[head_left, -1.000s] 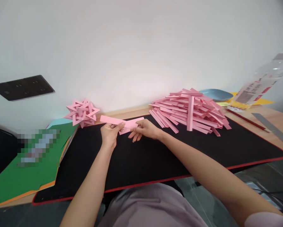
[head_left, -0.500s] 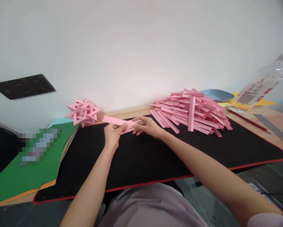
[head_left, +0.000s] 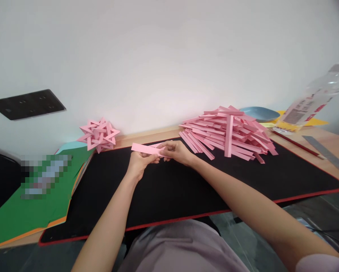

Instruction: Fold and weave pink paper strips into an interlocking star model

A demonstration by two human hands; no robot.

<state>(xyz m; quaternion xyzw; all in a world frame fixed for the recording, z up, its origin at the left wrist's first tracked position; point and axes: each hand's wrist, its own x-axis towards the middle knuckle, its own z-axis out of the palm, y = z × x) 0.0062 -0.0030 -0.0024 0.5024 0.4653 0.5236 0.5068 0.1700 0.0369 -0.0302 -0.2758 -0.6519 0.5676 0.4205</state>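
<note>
Above the black mat [head_left: 164,192], both hands grip pink paper strips [head_left: 143,149]. My left hand [head_left: 139,162] pinches them from below and the left, with one flat end sticking out past its knuckles. At the other end, my right hand [head_left: 176,152] has its thumb and fingers closed on the paper. The strips seem to cross or overlap between the hands, but fingers cover part of them. To the right lies a large heap of folded pink paper strips [head_left: 226,130]. A woven pink paper star [head_left: 99,135] rests at the back left.
Green and orange paper sheets [head_left: 59,200] lie on the left. At the right are a blue dish [head_left: 260,113], a leaning clear plastic bottle [head_left: 313,98], a red pencil [head_left: 296,143] and a ruler [head_left: 326,154]. The wall stands close behind.
The strips have turned and shifted slightly right in my hands. My left fingers have changed their hold, and the hands are closer together. The heap and star stay in place.
</note>
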